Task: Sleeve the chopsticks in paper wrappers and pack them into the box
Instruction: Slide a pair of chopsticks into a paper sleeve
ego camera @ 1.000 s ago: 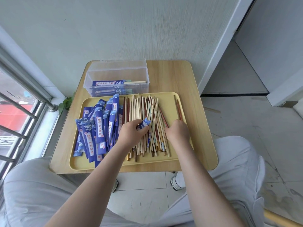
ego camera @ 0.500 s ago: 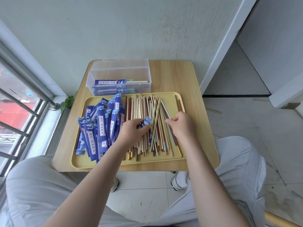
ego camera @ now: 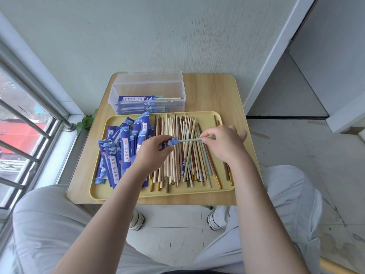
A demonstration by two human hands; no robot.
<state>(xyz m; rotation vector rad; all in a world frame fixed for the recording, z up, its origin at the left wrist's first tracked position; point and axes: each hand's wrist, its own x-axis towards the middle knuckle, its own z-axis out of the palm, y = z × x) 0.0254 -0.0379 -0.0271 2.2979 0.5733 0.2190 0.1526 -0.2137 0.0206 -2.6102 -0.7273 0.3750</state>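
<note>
Chopstick (ego camera: 189, 139), the pale blue one, lies sideways above the tray (ego camera: 98, 191), its long axis running from left to right. Your right hand (ego camera: 223, 144) pinches its right end. Your left hand (ego camera: 152, 153) grips a blue paper wrapper (ego camera: 169, 142), and the stick's tip touches the wrapper's mouth. Loose chopsticks (ego camera: 177, 151) fill the tray's middle and right. The clear box (ego camera: 147, 95) sits by the table's (ego camera: 213, 91) far edge.

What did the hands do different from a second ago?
The right hand picked a pale green chopstick off the pile, lifted it, and aimed its tip at the blue wrapper pinched in the left hand. Tray and box stayed put.
</note>
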